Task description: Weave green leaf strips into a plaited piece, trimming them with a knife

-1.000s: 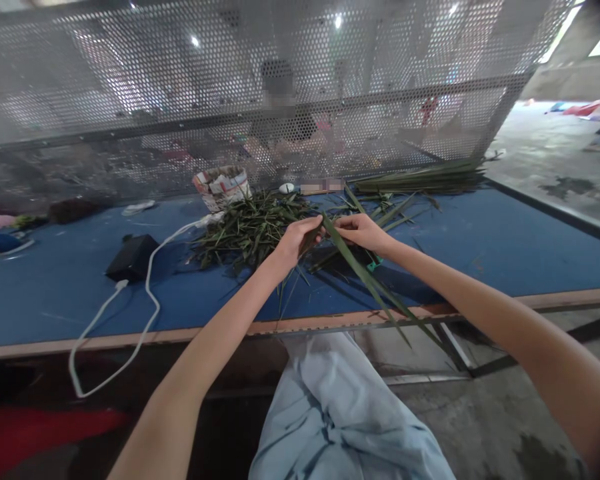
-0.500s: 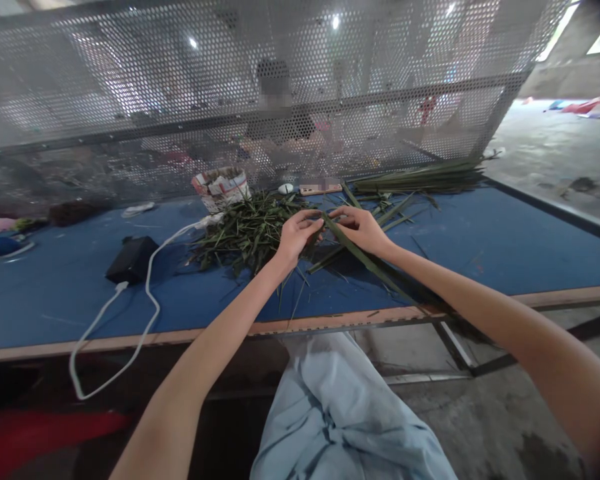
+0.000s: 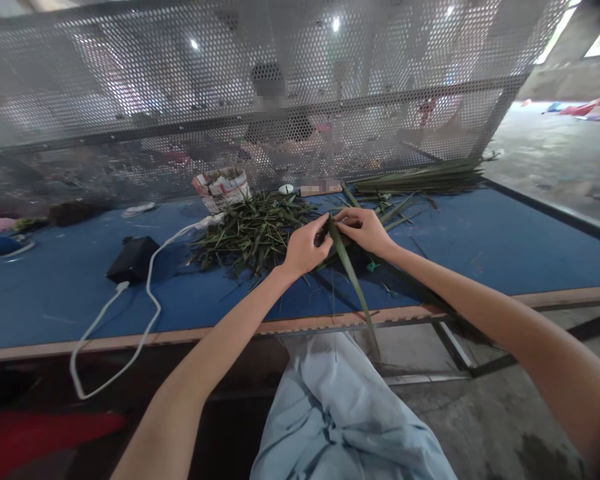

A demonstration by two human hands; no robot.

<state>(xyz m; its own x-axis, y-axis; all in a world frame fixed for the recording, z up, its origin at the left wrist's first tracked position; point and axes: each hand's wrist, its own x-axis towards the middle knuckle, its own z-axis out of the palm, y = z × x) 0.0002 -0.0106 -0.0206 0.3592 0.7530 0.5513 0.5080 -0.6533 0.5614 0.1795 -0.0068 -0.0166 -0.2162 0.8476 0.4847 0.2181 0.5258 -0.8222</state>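
Observation:
Both my hands are close together over the blue table. My left hand [image 3: 306, 249] and my right hand [image 3: 364, 231] pinch the upper end of a long narrow green leaf [image 3: 351, 280]. The leaf's free end hangs down past the table edge towards my lap. Just left of my left hand lies a loose heap of cut green leaves [image 3: 253, 235]. Behind my right hand, a bundle of long green leaves [image 3: 420, 179] lies at the table's back edge. A small teal object [image 3: 373, 266] sits below my right wrist.
The blue table [image 3: 60, 313] holds a black box [image 3: 133, 259] with a white cable [image 3: 150, 293], a paper basket [image 3: 221, 189], and a blurred flat object [image 3: 320, 189]. A perforated metal screen [image 3: 130, 87] stands behind it, with a person [image 3: 280, 113] seated beyond.
The leaf's free end has swung from slanting right to hanging almost straight down towards my lap. My left hand has moved slightly right and closer to my right hand.

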